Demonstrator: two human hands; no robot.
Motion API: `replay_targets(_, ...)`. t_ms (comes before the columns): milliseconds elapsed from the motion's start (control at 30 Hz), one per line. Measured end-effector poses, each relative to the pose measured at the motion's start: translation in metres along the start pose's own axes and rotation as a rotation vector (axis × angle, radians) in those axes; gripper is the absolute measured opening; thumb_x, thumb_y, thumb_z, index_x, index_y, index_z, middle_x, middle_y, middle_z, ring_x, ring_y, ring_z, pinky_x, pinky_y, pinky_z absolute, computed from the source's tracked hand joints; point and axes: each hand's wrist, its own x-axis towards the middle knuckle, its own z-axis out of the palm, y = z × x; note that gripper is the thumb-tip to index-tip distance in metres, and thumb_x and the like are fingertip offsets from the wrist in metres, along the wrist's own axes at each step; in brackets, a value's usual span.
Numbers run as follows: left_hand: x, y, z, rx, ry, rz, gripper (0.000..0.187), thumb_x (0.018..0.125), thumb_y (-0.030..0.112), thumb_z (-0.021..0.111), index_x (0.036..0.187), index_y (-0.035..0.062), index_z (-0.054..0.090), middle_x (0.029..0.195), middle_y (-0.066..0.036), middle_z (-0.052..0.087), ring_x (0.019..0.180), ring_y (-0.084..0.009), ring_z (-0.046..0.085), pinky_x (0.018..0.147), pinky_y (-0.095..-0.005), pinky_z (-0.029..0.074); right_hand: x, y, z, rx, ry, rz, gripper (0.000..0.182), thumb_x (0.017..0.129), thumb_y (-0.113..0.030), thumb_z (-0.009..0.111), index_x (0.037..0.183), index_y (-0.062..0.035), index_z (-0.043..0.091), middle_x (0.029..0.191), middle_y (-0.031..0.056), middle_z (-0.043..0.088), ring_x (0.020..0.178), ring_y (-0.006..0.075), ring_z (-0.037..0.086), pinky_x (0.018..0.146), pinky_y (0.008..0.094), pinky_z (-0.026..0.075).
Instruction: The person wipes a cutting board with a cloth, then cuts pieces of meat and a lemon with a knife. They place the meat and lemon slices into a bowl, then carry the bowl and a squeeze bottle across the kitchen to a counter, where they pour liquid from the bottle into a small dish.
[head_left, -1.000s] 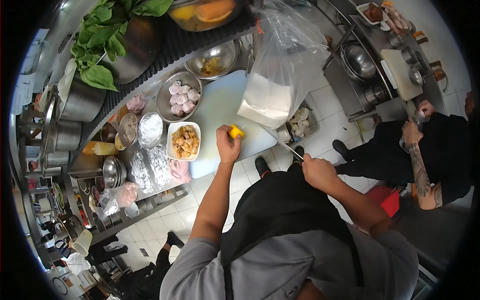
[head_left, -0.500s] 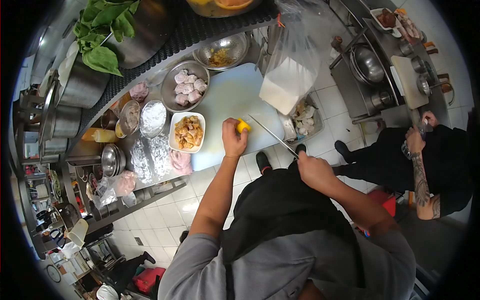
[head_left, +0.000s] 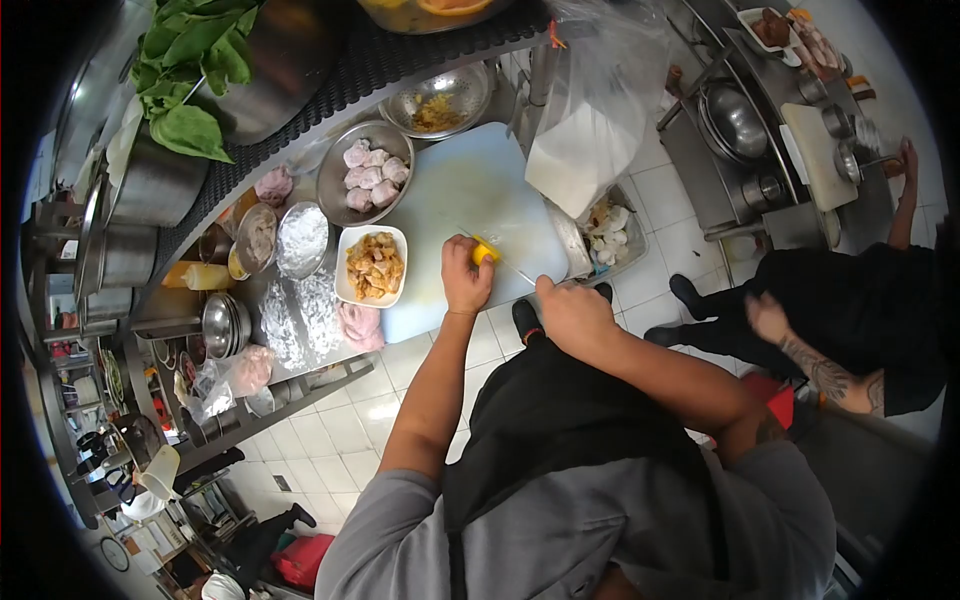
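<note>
My left hand [head_left: 467,275] is closed on a small bright yellow piece of produce [head_left: 484,250], pressing it to the light blue cutting board [head_left: 440,195]. Its exact kind does not show. My right hand [head_left: 578,315] grips a knife [head_left: 516,270] by the handle, close to the board's near right edge. The thin blade reaches across to the yellow piece, and its tip shows just past the fingers of my left hand. Left of that hand, a white square bowl [head_left: 343,283] of browned chunks stands at the board's edge.
Behind are a steel bowl [head_left: 325,170] of pale floured pieces and a colander [head_left: 470,85] with yellow bits. A plastic bag [head_left: 590,130] hangs at the right above a bin [head_left: 630,255] of scraps. A person in black [head_left: 830,310] stands at the right.
My right hand has moved left and forward, bringing the blade onto the yellow piece. My left hand stays nearly in place. The other person's arms have spread, one reaching toward the back counter.
</note>
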Motion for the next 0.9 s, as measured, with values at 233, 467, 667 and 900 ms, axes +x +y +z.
replay_targets(233, 0.0, -0.004, 0.001, -0.018, -0.009, 0.011, 0.029, 0.078, 0.008, 0.068, 0.104, 0.0015, 0.057, 0.106, -0.019, 0.057, 0.098, -0.0376, 0.058, 0.087, -0.0436, 0.049, 0.0, 0.001, 0.002, 0.015, -0.006, 0.016, 0.012, 0.091, -0.01, 0.052, 0.1, -0.0033, 0.056, 0.078, 0.0169, 0.071, 0.071, 0.0334, 0.074, 0.061, 0.046, 0.059)
replay_targets(467, 0.001, -0.006, 0.002, -0.027, -0.01, -0.022, 0.028, 0.078, 0.009, 0.068, 0.103, 0.0012, 0.057, 0.106, -0.019, 0.058, 0.098, -0.0378, 0.058, 0.087, -0.0435, 0.049, -0.011, 0.008, -0.011, 0.083, -0.114, 0.046, 0.013, 0.093, -0.011, 0.05, 0.1, -0.0016, 0.055, 0.08, 0.0203, 0.071, 0.073, 0.0382, 0.072, 0.064, 0.0492, 0.058)
replay_targets(667, 0.001, -0.004, 0.001, -0.003, -0.016, -0.028, 0.028, 0.079, 0.009, 0.068, 0.104, 0.0013, 0.057, 0.107, -0.02, 0.059, 0.099, -0.0382, 0.058, 0.088, -0.0436, 0.049, -0.006, 0.004, -0.019, 0.123, -0.139, 0.04, 0.014, 0.093, -0.01, 0.049, 0.101, -0.0001, 0.055, 0.082, 0.0224, 0.071, 0.078, 0.0392, 0.072, 0.068, 0.0501, 0.058)
replay_targets(900, 0.001, -0.003, 0.001, -0.005, 0.005, -0.012, 0.028, 0.079, 0.008, 0.067, 0.104, 0.0017, 0.056, 0.106, -0.019, 0.06, 0.098, -0.0376, 0.058, 0.087, -0.0435, 0.049, -0.002, 0.002, -0.008, 0.157, -0.132, 0.023, 0.016, 0.092, -0.011, 0.05, 0.102, -0.0004, 0.056, 0.083, 0.0225, 0.071, 0.081, 0.0413, 0.072, 0.072, 0.0528, 0.057)
